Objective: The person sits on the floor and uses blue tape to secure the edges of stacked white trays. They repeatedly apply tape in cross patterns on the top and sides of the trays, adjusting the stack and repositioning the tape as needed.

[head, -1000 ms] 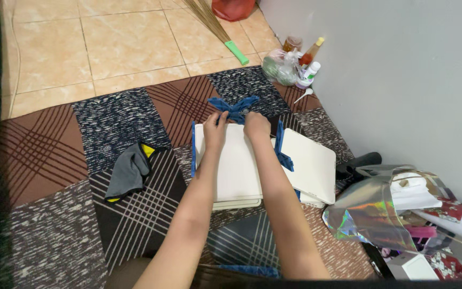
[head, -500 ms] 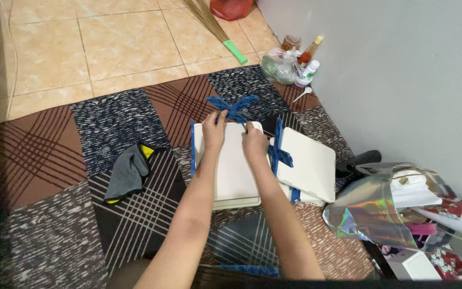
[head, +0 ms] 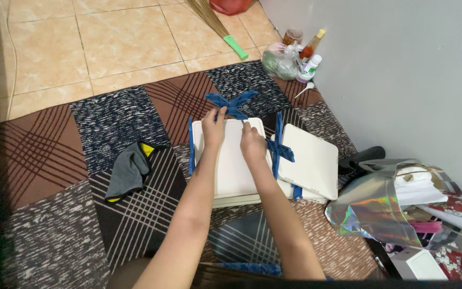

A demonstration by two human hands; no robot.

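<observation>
Fingers of both hands, left (head: 213, 128) and right (head: 252, 143), pinch blue ribbon (head: 231, 104) on white box (head: 231, 166) (knot could slip if tension drops).

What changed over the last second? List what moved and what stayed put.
The right hand slid back from the blue ribbon bow at the far edge, toward the person, and now rests on the white box. The left hand stayed at the bow. The second white box, grey cloth and foil bag did not move.
</observation>
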